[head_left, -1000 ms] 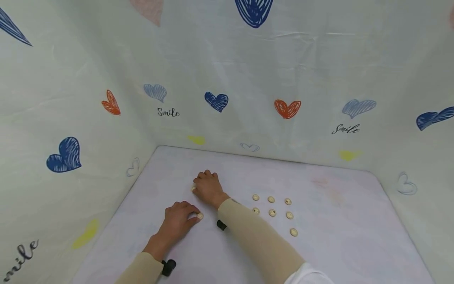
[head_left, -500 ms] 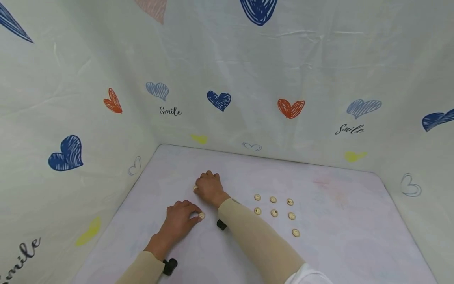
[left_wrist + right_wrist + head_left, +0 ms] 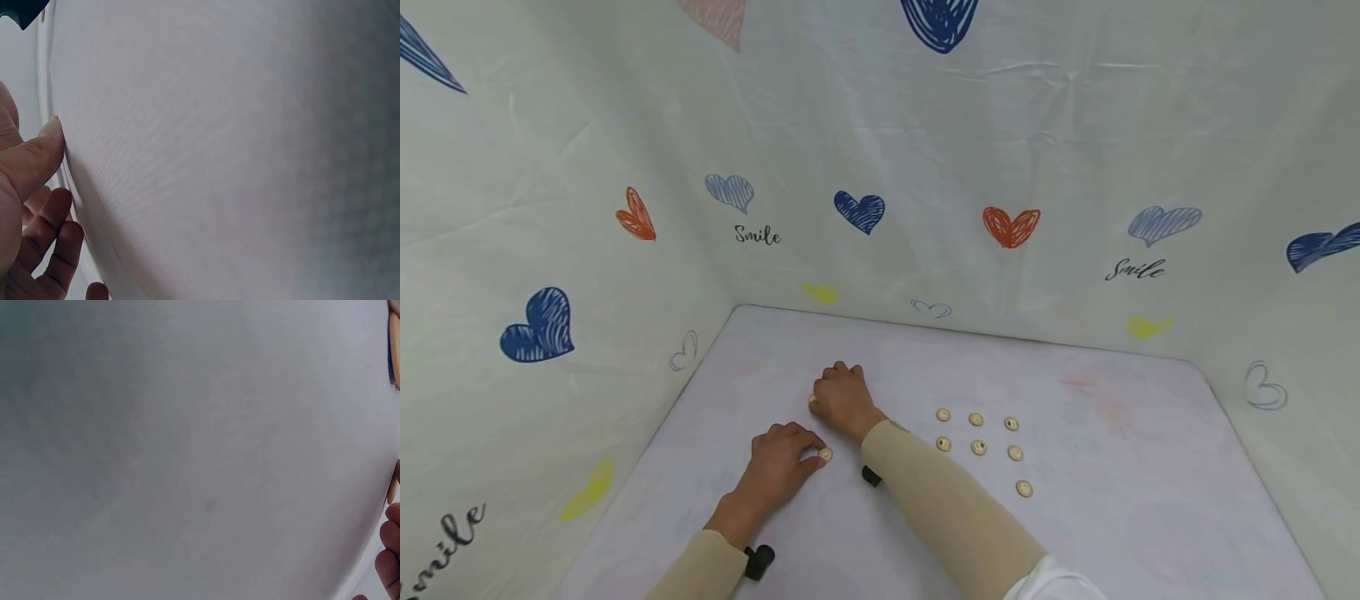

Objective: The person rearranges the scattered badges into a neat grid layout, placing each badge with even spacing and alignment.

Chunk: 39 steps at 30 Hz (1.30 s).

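My left hand (image 3: 781, 462) pinches a small, round, pale wooden button (image 3: 826, 454) between thumb and forefinger, low on the white table. In the left wrist view the thumb (image 3: 37, 156) presses close to the tabletop, with only a sliver of the button showing at its tip. Farther back, my right hand (image 3: 842, 402) bends over a second button (image 3: 812, 400), which peeks out at the left of its fingers. The right wrist view shows that button's thin edge (image 3: 392, 489) by the fingertips; much of the grip is hidden.
Several similar buttons lie to the right of my right forearm: a back row (image 3: 976, 419), a middle row (image 3: 979, 447) and a single button (image 3: 1024, 489) in front. A white cloth (image 3: 940, 150) printed with hearts surrounds the table (image 3: 1120, 500). Black wrist cameras (image 3: 760, 562) sit under both wrists.
The view shifts slightly with the head. Both hands stay nearly in place at their buttons, and the other buttons have not moved.
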Motion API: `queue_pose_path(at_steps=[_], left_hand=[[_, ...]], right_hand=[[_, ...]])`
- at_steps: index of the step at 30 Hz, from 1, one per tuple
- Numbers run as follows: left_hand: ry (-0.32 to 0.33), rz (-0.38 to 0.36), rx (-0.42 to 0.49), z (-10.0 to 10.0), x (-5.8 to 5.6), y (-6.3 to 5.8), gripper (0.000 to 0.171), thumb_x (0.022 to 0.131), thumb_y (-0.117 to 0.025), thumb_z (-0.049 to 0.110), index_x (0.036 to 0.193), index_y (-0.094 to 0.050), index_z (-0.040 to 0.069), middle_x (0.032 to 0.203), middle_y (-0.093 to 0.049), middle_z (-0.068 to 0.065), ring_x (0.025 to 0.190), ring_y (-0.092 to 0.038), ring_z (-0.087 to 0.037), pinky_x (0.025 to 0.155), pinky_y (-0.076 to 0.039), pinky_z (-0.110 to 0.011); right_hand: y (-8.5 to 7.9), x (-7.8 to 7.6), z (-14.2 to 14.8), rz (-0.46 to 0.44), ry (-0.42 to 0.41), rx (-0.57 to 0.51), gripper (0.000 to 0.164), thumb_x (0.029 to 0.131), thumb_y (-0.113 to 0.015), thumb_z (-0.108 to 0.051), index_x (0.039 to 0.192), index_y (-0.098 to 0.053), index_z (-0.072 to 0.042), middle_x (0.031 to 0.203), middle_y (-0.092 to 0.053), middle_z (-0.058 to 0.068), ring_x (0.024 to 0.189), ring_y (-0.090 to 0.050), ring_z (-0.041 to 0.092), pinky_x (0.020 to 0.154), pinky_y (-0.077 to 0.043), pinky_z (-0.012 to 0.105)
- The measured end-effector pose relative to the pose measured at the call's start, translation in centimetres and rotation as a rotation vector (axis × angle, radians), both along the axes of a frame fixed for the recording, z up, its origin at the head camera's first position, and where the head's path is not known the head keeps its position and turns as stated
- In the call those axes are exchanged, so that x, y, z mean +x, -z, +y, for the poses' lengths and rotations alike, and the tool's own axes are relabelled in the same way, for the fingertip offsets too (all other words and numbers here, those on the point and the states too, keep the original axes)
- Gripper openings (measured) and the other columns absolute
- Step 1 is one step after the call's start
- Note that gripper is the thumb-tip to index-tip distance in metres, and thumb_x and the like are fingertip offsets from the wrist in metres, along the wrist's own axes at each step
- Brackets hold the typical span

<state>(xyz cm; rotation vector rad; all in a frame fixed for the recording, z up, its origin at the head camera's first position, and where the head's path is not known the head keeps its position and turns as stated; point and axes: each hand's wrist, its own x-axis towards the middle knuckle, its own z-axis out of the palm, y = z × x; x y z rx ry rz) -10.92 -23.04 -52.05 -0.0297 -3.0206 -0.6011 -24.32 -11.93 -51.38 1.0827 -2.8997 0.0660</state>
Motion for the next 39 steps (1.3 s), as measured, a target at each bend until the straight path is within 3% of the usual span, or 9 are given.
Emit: queue_pose_path(at_steps=[12,18,22,32,39], left_hand=[[-0.006,-0.021,0.011,0.1,-0.2,0.1,0.011,0.091,-0.083,0.03,0.1,-0.08,0.024,0.109,-0.072,0.001,0.108,-0.063,-0.028,0.094,-0.045,-0.06],[0.005,-0.021,0.016,0.0,0.1,-0.1,0.009,0.091,-0.083,0.028,0.099,-0.079,0.025,0.109,-0.071,0.001,0.107,-0.062,-0.027,0.093,-0.045,-0.06],[0.007,-0.019,0.007,0.0,0.1,-0.3,0.009,0.091,-0.082,0.029,0.099,-0.08,0.025,0.109,-0.071,0.002,0.107,-0.062,-0.027,0.092,-0.046,-0.06],[0.005,-0.033,-0.011,0.3,-0.1,-0.3,0.011,0.091,-0.083,0.029,0.101,-0.08,0.024,0.109,-0.072,0.0,0.107,-0.063,-0.028,0.091,-0.046,-0.059],[-0.002,-0.064,-0.017,0.1,-0.2,-0.5,0.014,0.093,-0.082,0.03,0.103,-0.08,0.022,0.114,-0.073,-0.002,0.109,-0.062,-0.03,0.091,-0.045,-0.058]], right_hand=[[-0.3,0.3,0.3,-0.009,-0.009,-0.007,0.029,0.105,-0.061,-0.038,0.087,-0.075,-0.02,0.096,-0.069,-0.006,0.096,-0.055,0.015,0.087,-0.045,0.038],[-0.2,0.4,0.1,0.081,-0.039,0.084,0.028,0.104,-0.062,-0.043,0.103,-0.079,-0.022,0.108,-0.072,-0.007,0.104,-0.059,0.014,0.091,-0.048,0.04],[0.0,0.4,0.1,0.132,-0.061,0.128,0.028,0.102,-0.062,-0.045,0.105,-0.078,-0.022,0.107,-0.072,-0.007,0.102,-0.058,0.014,0.092,-0.048,0.04],[-0.5,0.8,2.3,0.26,-0.131,0.021,0.027,0.102,-0.058,-0.037,0.086,-0.071,-0.019,0.092,-0.068,-0.005,0.092,-0.056,0.016,0.088,-0.048,0.039],[-1.3,1.5,4.9,0.348,-0.211,0.005,0.027,0.101,-0.06,-0.042,0.092,-0.074,-0.02,0.099,-0.072,-0.006,0.098,-0.059,0.015,0.091,-0.048,0.036]])
